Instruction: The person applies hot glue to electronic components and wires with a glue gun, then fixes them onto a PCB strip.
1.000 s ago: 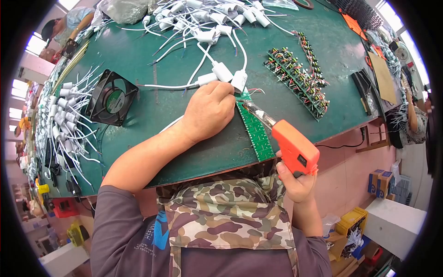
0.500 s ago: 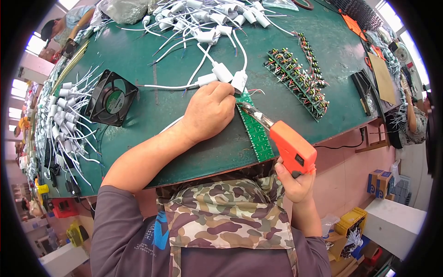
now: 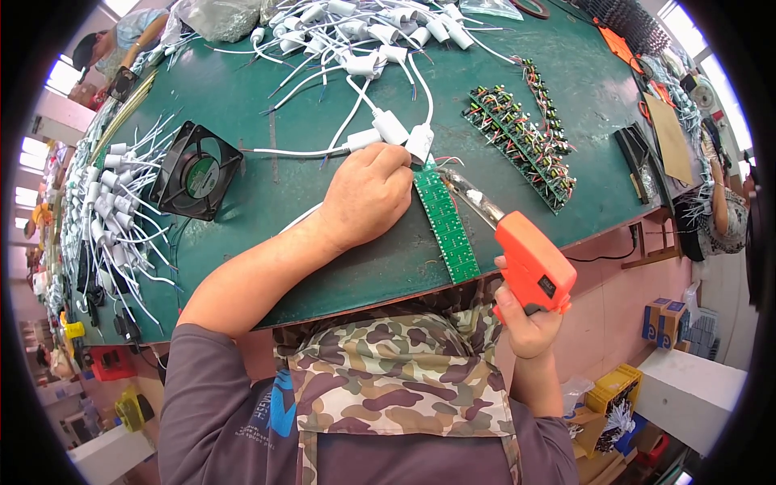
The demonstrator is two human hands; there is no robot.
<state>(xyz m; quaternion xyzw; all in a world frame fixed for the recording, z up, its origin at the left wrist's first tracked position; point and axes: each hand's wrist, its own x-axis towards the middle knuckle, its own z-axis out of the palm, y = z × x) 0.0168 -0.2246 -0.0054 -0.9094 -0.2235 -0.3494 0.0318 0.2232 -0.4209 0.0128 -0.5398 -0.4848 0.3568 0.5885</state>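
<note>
My right hand (image 3: 532, 325) is wrapped around the grip of an orange soldering gun (image 3: 535, 260). Its metal nozzle slants up and left, with the tip just right of the upper end of a narrow green circuit board (image 3: 449, 230). Thin red and white wires show near that tip. My left hand (image 3: 368, 194) is closed, resting at the board's upper end; its fingertips are hidden, so what they pinch is unclear. White cylindrical cable parts (image 3: 391, 127) lie against its knuckles, one (image 3: 419, 141) right beside its fingers. A white cable passes under my left forearm.
A black fan (image 3: 196, 171) stands left on the green table (image 3: 315, 279). White cabled parts are heaped at the far side (image 3: 356, 32) and far left (image 3: 113, 206). Populated circuit boards (image 3: 521, 141) lie to the right. Another person (image 3: 121, 44) is at the upper left.
My right hand has shifted right with the soldering gun, bringing its tip off the board's upper end to that end's right side. My left hand stays put.
</note>
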